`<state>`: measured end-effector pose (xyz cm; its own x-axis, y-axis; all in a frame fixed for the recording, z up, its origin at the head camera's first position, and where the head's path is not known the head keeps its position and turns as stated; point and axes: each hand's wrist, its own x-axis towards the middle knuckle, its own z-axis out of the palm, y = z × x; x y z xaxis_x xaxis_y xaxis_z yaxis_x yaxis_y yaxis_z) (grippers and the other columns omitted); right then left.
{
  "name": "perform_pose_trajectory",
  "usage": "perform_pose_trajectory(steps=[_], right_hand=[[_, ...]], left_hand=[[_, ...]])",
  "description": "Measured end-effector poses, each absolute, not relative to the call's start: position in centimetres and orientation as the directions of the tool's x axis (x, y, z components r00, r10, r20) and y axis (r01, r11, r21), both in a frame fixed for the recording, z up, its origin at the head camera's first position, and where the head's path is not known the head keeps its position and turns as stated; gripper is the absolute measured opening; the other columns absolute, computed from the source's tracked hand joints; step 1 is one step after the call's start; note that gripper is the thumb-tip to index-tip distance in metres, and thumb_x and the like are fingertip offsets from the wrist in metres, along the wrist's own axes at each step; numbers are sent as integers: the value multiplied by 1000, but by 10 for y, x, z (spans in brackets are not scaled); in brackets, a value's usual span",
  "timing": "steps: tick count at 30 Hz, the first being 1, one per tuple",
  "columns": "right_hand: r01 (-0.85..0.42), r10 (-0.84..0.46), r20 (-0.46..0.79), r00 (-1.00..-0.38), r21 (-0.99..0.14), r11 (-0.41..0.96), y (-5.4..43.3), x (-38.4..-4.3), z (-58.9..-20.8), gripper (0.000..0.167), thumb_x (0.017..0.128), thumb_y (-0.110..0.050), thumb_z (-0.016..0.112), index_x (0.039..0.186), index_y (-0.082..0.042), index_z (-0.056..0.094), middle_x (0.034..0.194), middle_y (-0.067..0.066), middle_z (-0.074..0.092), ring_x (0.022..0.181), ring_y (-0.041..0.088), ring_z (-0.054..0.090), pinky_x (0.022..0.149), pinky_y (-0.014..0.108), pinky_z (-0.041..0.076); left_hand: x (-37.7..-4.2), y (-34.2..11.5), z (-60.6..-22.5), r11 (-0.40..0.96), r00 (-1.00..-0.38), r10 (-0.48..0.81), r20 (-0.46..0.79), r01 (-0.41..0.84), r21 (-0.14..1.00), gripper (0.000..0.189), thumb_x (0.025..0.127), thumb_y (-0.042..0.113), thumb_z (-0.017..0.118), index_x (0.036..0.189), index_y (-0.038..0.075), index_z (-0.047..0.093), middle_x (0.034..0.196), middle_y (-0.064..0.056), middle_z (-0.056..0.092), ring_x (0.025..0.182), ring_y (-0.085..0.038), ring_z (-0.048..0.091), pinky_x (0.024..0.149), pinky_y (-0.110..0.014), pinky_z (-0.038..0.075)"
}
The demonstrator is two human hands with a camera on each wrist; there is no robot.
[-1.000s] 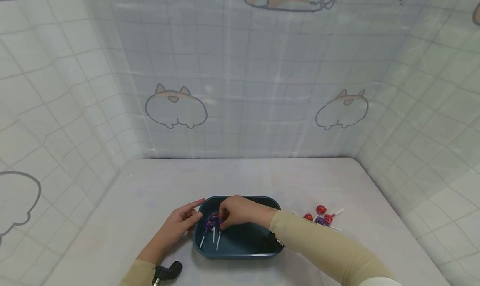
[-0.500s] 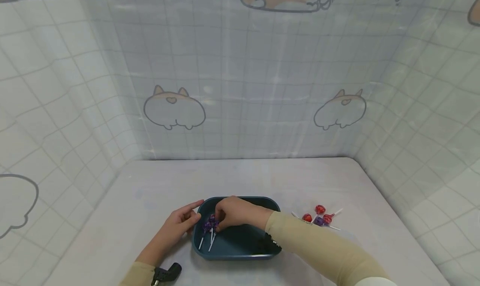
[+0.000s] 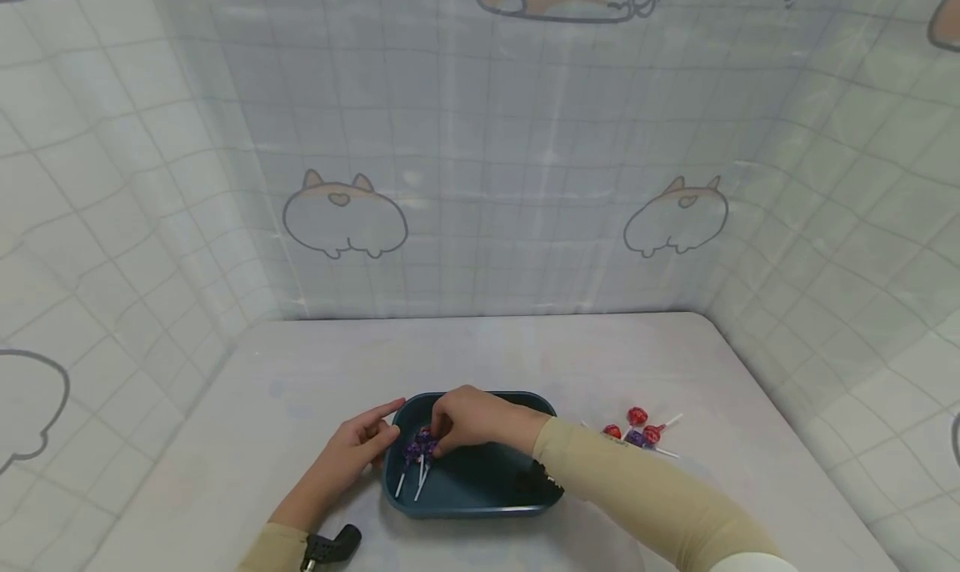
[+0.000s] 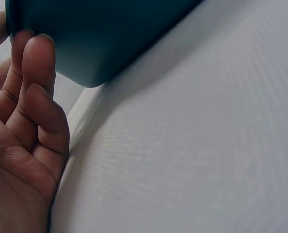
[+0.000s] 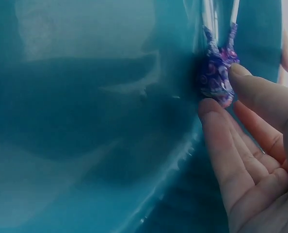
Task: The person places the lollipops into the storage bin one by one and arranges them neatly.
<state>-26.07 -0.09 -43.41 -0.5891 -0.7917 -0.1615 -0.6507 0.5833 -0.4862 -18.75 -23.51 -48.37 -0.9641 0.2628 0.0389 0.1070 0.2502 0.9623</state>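
Observation:
A dark teal tray (image 3: 495,482) stands on the white table in the head view. Bunched at its left end are purple-wrapped lollipops (image 3: 417,450), their white sticks pointing toward the near side. Reaching over the tray, my right hand (image 3: 467,418) pinches a purple lollipop (image 5: 216,80) among them with thumb and fingertips; the hand partly hides the bunch from above. My left hand (image 3: 351,449) grips the tray's left side, thumb at the rim. In the left wrist view, curled fingers (image 4: 40,63) lie against the tray's outer wall (image 4: 93,53).
To the right of the tray, several lollipops lie on the table: red ones (image 3: 637,416) and a purple one (image 3: 634,439), partly behind the right sleeve (image 3: 622,480). A patterned curtain (image 3: 517,180) surrounds the table's back and sides.
My right hand has shifted slightly left with its lollipop, bringing it against the others, and the sticks now lie closer together. The left hand keeps its place on the tray.

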Motion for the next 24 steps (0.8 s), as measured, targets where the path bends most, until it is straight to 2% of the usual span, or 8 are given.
perform_pose_trajectory(steps=[6, 10, 17, 22, 24], right_hand=[[-670, -809, -129, -573, -495, 553, 5, -263, -424, 20, 84, -27, 81, 99, -17, 73, 86, -15, 65, 77, -3, 59, 69, 16, 49], [-680, -830, -92, -550, -529, 508, 12, -264, -413, 28, 86, -27, 80, 109, -14, 73, 90, -15, 67, 80, -5, 60, 71, 15, 49], [-646, -856, -35, -516, -640, 416, 35, -265, -396, 41, 90, -32, 74, 125, -10, 69, 108, -4, 71, 91, -4, 63, 79, 18, 50], [-629, -838, 19, -546, -669, 395, 58, -270, -386, 39, 91, -34, 73, 125, -14, 69, 115, -1, 70, 96, -1, 63, 84, 22, 50], [-613, -818, 31, -575, -679, 405, 68, -271, -384, 37, 91, -35, 73, 124, -18, 70, 114, -5, 69, 96, 0, 63, 85, 23, 50]], left_hand=[[-187, -235, -486, 253, -966, 254, 43, 109, 961, 47, 101, 19, 59, 144, 5, 48, 86, -23, 58, 64, -27, 55, 58, -33, 50], [-193, -238, -497, 248, -968, 250, 33, 97, 964, 48, 101, 23, 60, 145, 8, 49, 86, -20, 59, 65, -26, 56, 58, -33, 49], [-201, -243, -515, 259, -967, 253, 37, 104, 960, 48, 101, 20, 59, 146, 7, 48, 86, -20, 59, 63, -23, 55, 57, -33, 49], [-202, -244, -514, 254, -970, 242, 30, 93, 963, 48, 101, 23, 60, 146, 11, 49, 86, -19, 59, 63, -23, 55, 57, -33, 49], [-201, -243, -512, 260, -971, 238, 29, 93, 961, 49, 100, 26, 61, 145, 12, 50, 86, -17, 59, 63, -23, 55, 56, -32, 48]])
